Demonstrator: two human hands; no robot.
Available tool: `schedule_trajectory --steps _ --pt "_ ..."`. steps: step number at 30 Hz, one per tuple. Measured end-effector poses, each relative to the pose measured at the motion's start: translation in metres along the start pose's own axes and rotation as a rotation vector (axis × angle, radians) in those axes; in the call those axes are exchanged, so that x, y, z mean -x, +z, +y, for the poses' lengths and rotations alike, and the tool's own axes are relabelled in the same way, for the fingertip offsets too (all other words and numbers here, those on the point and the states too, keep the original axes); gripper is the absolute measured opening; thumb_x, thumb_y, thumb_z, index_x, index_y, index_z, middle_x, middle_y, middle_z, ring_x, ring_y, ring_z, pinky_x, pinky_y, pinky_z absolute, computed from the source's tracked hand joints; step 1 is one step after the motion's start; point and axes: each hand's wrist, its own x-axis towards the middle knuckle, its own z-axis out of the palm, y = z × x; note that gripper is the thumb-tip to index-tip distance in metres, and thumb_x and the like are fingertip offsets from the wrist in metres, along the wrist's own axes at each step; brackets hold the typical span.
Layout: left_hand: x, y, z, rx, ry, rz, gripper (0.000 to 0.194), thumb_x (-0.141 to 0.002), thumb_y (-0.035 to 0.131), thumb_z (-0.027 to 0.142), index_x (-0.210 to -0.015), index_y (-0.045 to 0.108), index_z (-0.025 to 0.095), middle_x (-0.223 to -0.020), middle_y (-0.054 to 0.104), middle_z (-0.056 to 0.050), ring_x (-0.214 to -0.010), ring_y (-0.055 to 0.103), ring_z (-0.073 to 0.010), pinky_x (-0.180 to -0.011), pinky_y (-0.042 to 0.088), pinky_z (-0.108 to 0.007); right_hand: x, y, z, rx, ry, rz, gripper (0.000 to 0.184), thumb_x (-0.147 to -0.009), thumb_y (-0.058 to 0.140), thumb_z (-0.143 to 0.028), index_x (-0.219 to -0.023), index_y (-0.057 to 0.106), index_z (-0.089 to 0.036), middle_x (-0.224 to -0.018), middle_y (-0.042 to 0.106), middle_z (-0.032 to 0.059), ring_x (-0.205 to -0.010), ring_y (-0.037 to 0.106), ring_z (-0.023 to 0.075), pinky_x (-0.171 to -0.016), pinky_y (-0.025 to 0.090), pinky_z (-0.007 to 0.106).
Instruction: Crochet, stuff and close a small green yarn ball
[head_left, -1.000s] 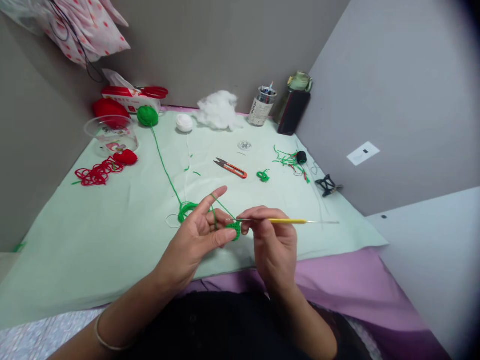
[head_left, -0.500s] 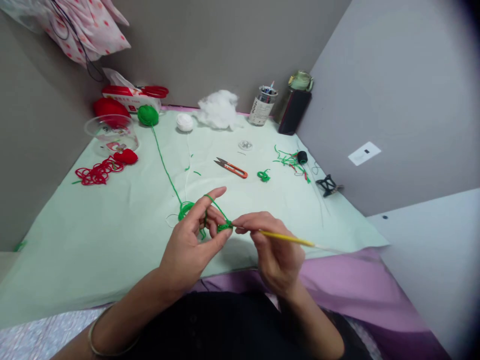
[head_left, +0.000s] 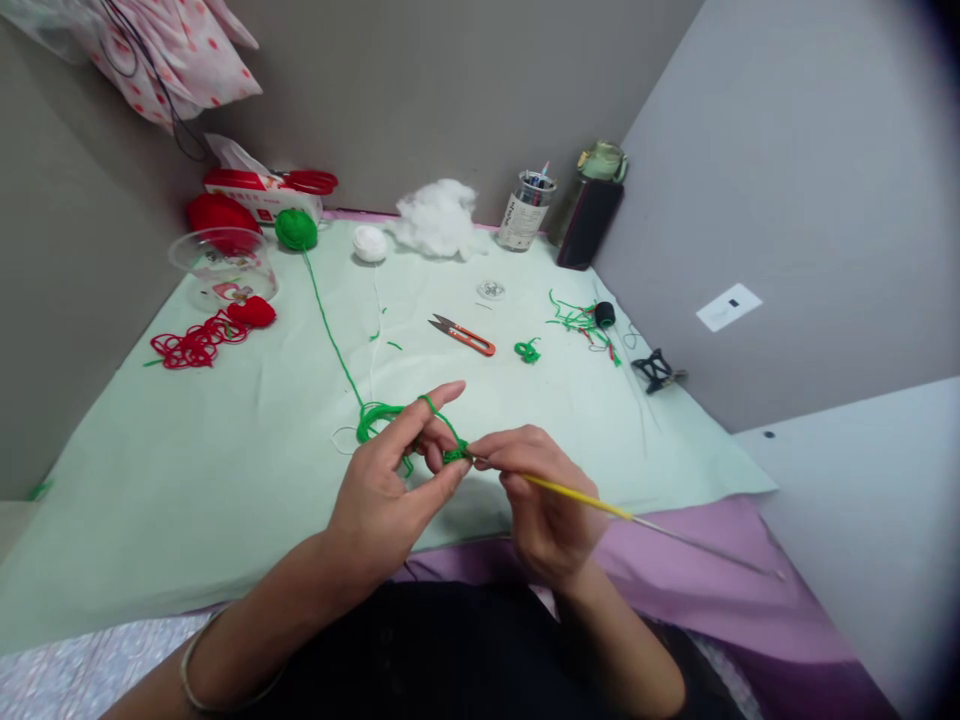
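My left hand (head_left: 394, 480) pinches a small green crochet piece (head_left: 455, 454) between thumb and fingers. Green yarn (head_left: 330, 335) loops over its raised index finger and trails back to a green yarn ball (head_left: 297, 230). Loose green strands lie behind that hand. Closed around a crochet hook (head_left: 577, 495) with a yellow grip, my right hand (head_left: 551, 500) holds the tool's tip at the green piece. The hook's metal shaft slants out to the lower right. Fingers hide the exact tip.
Orange thread snips (head_left: 463, 336) lie beyond my hands, with a green scrap (head_left: 527, 350) to their right. White stuffing (head_left: 439, 220), a white yarn ball (head_left: 370, 244) and a pen jar (head_left: 526, 212) stand at the back. Tangled red yarn (head_left: 199, 340) is left, near a clear tub (head_left: 225, 270).
Both hands and the green piece have shifted slightly to the right. The hook's far end has swung downward and now shows sharply.
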Motion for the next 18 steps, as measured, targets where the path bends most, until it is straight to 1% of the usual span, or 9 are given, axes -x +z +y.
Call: schedule_trajectory --steps 2,6,7,8,9,10,12,15,18 --pt "0.001 0.000 -0.002 -0.083 0.071 0.010 0.049 -0.087 0.068 0.013 -0.135 0.063 0.020 -0.088 0.066 0.002 -0.074 0.060 -0.0117 -0.078 0.053 -0.026 -0.001 -0.001 -0.001 0.041 -0.034 -0.017 0.021 -0.104 0.049 -0.015 -0.111 0.068 -0.021 -0.090 0.076 0.0090 -0.088 0.075 0.0220 -0.070 0.062 0.036" --pt "0.000 -0.002 -0.009 -0.346 0.383 0.028 0.048 -0.092 0.063 0.007 -0.137 0.062 0.022 -0.089 0.065 0.001 -0.078 0.059 -0.0132 -0.080 0.050 -0.028 0.001 -0.002 -0.002 0.162 -0.058 -0.082 0.021 -0.103 0.049 -0.012 -0.114 0.065 -0.020 -0.096 0.077 0.0104 -0.088 0.074 0.0207 -0.071 0.062 0.034" --pt "0.000 -0.002 -0.011 -0.380 0.432 0.025 0.048 -0.093 0.062 0.007 -0.138 0.063 0.023 -0.089 0.065 0.001 -0.080 0.059 -0.0137 -0.080 0.050 -0.028 0.003 -0.001 -0.002 0.214 -0.077 -0.091 0.021 -0.102 0.051 -0.011 -0.115 0.065 -0.020 -0.098 0.077 0.0110 -0.088 0.073 0.0205 -0.071 0.063 0.034" --pt "-0.001 -0.003 -0.011 -0.386 0.440 0.024 0.048 -0.094 0.062 0.007 -0.139 0.063 0.023 -0.089 0.065 0.001 -0.080 0.059 -0.0140 -0.081 0.049 -0.029 0.004 0.000 -0.002 0.271 -0.102 -0.091 0.021 -0.101 0.053 -0.010 -0.115 0.065 -0.019 -0.100 0.077 0.0115 -0.088 0.073 0.0204 -0.071 0.063 0.033" --pt "-0.001 -0.003 -0.011 -0.361 0.404 0.021 0.048 -0.094 0.062 0.009 -0.139 0.063 0.022 -0.089 0.065 0.001 -0.079 0.058 -0.0140 -0.080 0.050 -0.029 0.006 0.001 -0.001 0.328 -0.129 -0.082 0.021 -0.100 0.055 -0.009 -0.116 0.065 -0.019 -0.102 0.077 0.0119 -0.089 0.074 0.0203 -0.072 0.063 0.032" --pt "-0.001 -0.002 -0.010 -0.306 0.330 0.019 0.048 -0.093 0.063 0.010 -0.140 0.063 0.022 -0.089 0.065 0.001 -0.077 0.058 -0.0135 -0.080 0.050 -0.029 0.007 0.003 -0.001 0.383 -0.155 -0.074 0.021 -0.099 0.057 -0.009 -0.116 0.066 -0.019 -0.105 0.077 0.0122 -0.091 0.074 0.0202 -0.072 0.064 0.031" --pt "0.000 -0.001 -0.007 -0.132 0.124 0.009 0.049 -0.091 0.067 0.013 -0.139 0.064 0.021 -0.091 0.066 0.000 -0.075 0.058 -0.0127 -0.080 0.051 -0.028 0.011 0.006 0.001 0.476 -0.195 -0.053 0.022 -0.097 0.062 -0.007 -0.114 0.069 -0.019 -0.109 0.077 0.0120 -0.095 0.074 0.0196 -0.075 0.064 0.030" --pt "0.002 0.001 -0.001 0.234 -0.180 -0.034 0.055 -0.087 0.074 0.017 -0.141 0.063 0.024 -0.094 0.066 0.001 -0.083 0.062 -0.0131 -0.084 0.051 -0.026 0.016 0.009 0.003 0.551 -0.236 0.017 0.028 -0.093 0.069 -0.005 -0.116 0.073 -0.021 -0.111 0.075 0.0106 -0.100 0.073 0.0211 -0.080 0.066 0.032" --pt "0.001 0.001 0.003 0.635 -0.412 -0.129 0.062 -0.084 0.082 0.024 -0.143 0.062 0.027 -0.090 0.064 0.002 -0.082 0.061 -0.0117 -0.080 0.050 -0.024 0.019 0.009 0.005 0.502 -0.205 0.081 0.038 -0.093 0.069 -0.006 -0.123 0.073 -0.028 -0.110 0.075 0.0080 -0.099 0.073 0.0235 -0.076 0.066 0.036"
